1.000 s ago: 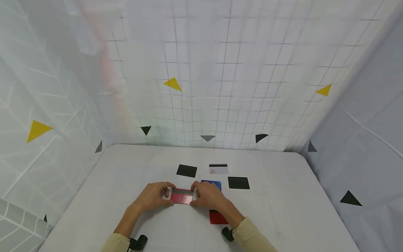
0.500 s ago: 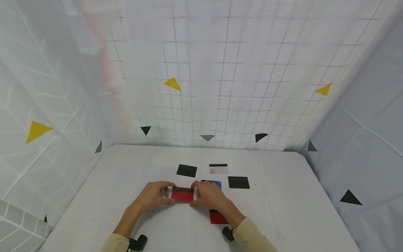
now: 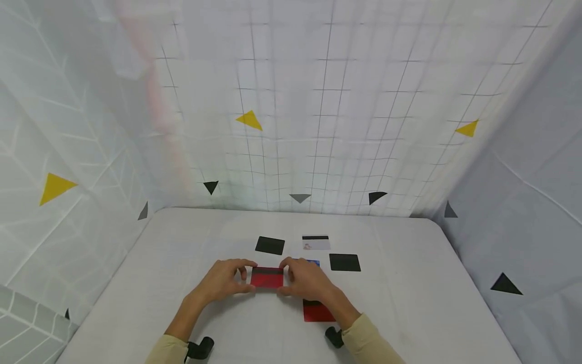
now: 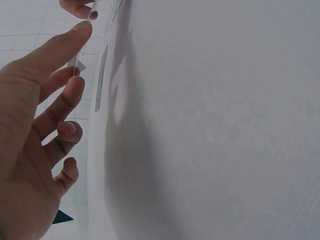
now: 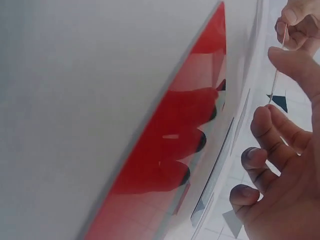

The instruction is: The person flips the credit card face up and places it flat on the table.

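Well, the raised red card (image 3: 267,278) is gripped only by its two short ends, apparently just above the white tabletop (image 3: 204,232). The left hand (image 3: 224,279) has the nine o'clock end and the right hand (image 3: 306,279) the three o'clock end. Each spans its end with thumb and forefinger, curled in just enough to hold; the other fingers hang loosely bent, gripping nothing.

I'd worry first about that thin edge grip: let one side slacken and the slick plastic could slip or swing down, while squeezing inward might bow it. The right wrist also hangs low over its neighbours, so a careless dip could drag the other red card (image 3: 318,312), at four o'clock from the raised one, or nudge the blue card (image 3: 313,262), at half past two and mostly hidden by the knuckles.

Counting up, I make it six cards: two red, one blue, one white card (image 3: 316,244) at two o'clock, and two black, namely the far black card (image 3: 270,245) at twelve and the right-hand black card (image 3: 345,262) just short of three.
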`<action>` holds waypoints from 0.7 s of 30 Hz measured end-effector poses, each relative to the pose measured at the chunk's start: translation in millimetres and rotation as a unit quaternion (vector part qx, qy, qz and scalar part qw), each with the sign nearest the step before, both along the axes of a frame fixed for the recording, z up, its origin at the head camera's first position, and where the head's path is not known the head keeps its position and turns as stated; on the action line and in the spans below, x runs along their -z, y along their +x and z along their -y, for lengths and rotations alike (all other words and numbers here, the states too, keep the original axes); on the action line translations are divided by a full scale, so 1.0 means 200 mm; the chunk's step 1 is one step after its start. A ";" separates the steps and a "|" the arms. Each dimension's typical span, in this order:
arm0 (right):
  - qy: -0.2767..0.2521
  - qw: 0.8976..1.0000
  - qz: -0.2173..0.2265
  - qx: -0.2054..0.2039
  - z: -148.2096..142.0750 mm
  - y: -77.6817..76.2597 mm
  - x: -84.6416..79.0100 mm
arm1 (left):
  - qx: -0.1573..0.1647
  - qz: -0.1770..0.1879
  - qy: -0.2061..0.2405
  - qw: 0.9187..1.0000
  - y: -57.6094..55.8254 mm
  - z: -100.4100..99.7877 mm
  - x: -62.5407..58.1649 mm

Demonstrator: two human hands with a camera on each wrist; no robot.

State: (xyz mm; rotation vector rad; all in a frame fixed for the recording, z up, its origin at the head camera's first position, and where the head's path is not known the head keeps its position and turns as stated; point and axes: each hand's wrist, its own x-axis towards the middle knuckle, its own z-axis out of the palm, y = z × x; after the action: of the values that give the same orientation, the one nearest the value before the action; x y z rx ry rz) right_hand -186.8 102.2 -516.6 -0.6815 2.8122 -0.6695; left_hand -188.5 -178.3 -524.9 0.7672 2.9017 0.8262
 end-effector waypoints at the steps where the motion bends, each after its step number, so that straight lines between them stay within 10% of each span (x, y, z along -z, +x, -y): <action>1: -0.002 1.000 -0.001 0.001 -0.01 0.00 0.00 | -0.001 0.003 0.000 1.000 0.00 0.00 0.00; 21: -0.070 0.997 0.014 0.001 -0.07 0.01 -0.02 | 0.000 0.019 -0.013 1.000 0.01 -0.05 0.00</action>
State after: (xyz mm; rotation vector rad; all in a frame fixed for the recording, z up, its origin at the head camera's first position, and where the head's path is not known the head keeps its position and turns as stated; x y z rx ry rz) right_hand -185.3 115.5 -513.4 -0.6872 2.7607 -0.8763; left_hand -187.3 -169.3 -524.7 0.7417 2.8731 0.7912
